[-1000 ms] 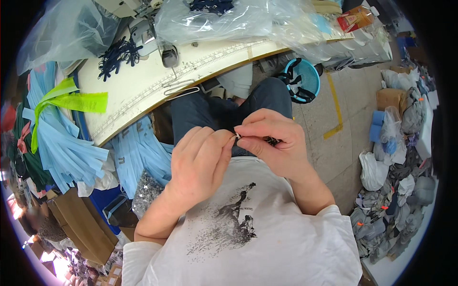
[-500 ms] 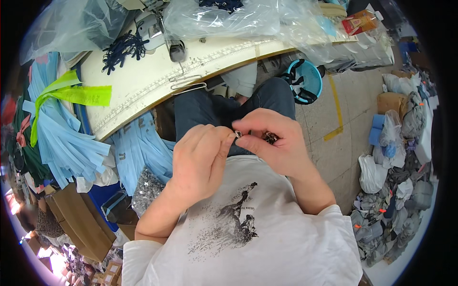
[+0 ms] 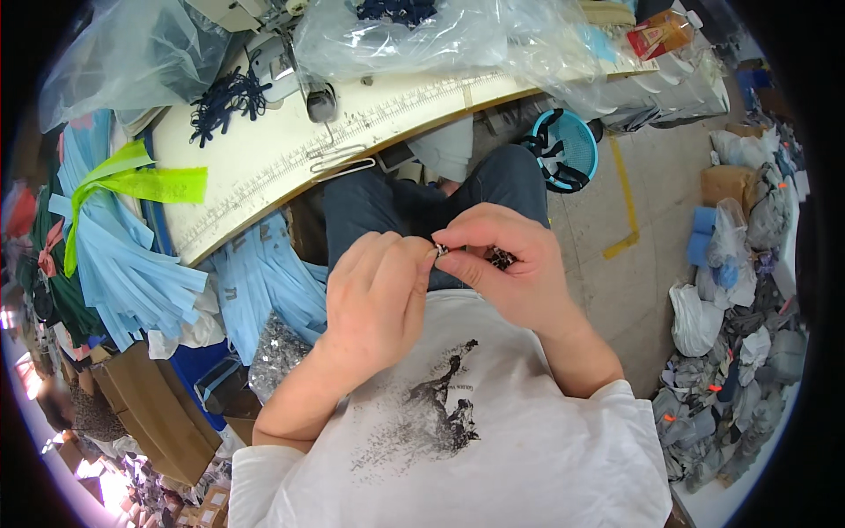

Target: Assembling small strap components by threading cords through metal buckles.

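Above my lap, both hands meet fingertip to fingertip. My left hand point(image 3: 374, 295) pinches a small shiny metal piece point(image 3: 441, 250) between thumb and forefinger, its other fingers curled in. The thumb and forefinger of my right hand point(image 3: 519, 273) close on the same piece from the other side. Several small dark, shiny pieces point(image 3: 502, 258) show in the curl of my right hand, partly covered by its fingers. The exact kind of these pieces is too small to make out.
Ahead is a pale sewing table point(image 3: 255, 189) with a machine foot point(image 3: 322, 102), navy loops point(image 3: 227, 104) and clear plastic bags point(image 3: 405, 44). Light blue strips point(image 3: 132, 255) hang at left beside a bag of shiny bits point(image 3: 277, 361). A blue basket point(image 3: 576, 150) stands right, near cloth heaps point(image 3: 757, 387).
My hands keep their pinch on the small metal piece, with only slight finger shifts. The whole view has moved a little; nothing is let go.
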Available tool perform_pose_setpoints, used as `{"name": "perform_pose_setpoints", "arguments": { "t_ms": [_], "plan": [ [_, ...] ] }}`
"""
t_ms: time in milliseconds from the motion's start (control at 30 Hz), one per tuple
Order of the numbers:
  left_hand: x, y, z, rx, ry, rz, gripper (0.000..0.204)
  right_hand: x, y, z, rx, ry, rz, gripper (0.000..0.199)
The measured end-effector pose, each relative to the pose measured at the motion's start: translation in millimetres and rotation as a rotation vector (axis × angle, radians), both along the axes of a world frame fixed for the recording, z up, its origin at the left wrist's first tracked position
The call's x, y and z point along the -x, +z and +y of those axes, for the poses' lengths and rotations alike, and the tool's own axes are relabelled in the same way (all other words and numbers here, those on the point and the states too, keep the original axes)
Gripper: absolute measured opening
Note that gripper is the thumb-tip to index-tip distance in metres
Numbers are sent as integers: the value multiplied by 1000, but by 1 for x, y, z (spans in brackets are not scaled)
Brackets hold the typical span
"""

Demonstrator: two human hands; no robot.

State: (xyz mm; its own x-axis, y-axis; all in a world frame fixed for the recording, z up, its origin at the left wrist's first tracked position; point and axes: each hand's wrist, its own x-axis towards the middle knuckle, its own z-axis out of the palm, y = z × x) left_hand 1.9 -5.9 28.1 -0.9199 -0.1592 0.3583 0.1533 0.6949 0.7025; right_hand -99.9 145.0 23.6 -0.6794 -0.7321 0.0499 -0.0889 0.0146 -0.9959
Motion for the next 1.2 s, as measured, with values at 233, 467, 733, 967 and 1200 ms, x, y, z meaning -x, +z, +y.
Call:
{"name": "perform_pose_setpoints", "arguments": {
  "t_ms": [233, 467, 733, 967, 1200],
  "plan": [
    [2, -2, 9, -105, 49, 4, 18, 2, -14, 4, 75, 22, -211, 18],
    [5, -7, -1, -95, -13, 36, 34, 6, -15, 10, 125, 27, -611, 14],
    [13, -11, -1, -85, 18, 152, 28, 9, -14, 9, 132, 65, -765, 11],
    [13, -23, 0, -275, 40, 154, 26, 0, -14, 1, 141, -50, -729, 14],
    [4, -25, 1, -882, -29, -83, 24, 5, -5, 2, 156, -109, -683, 22]
  ]
}}
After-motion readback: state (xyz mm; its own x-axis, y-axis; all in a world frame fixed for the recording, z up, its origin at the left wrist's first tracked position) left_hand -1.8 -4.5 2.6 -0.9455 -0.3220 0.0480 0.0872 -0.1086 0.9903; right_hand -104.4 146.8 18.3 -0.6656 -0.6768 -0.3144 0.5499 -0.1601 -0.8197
